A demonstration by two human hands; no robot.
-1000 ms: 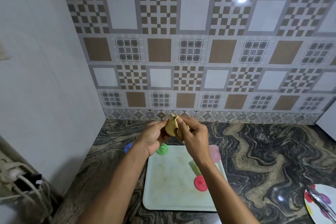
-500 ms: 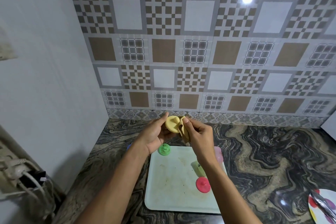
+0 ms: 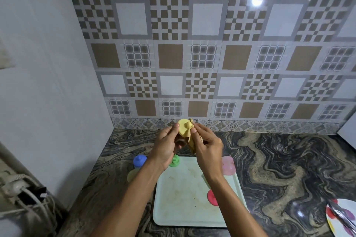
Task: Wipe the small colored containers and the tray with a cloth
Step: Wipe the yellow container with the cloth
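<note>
Swirled, glossy stone worktop (image 3: 289, 169) under a pale, smudged rectangular tray (image 3: 183, 208). Above its far edge, left hand (image 3: 165, 148), grip clenched round a knob-lidded yellow container (image 3: 184, 128); right hand (image 3: 208, 148), grip pinching a soft tan cloth (image 3: 191, 141) against it. Round red container (image 3: 212, 197) on the tray, blue container (image 3: 139, 160) beside it.

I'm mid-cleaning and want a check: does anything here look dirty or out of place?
The tray has brownish smudges across its middle, so it looks unwiped. The blue container stands off the tray, on the counter to its left.
</note>
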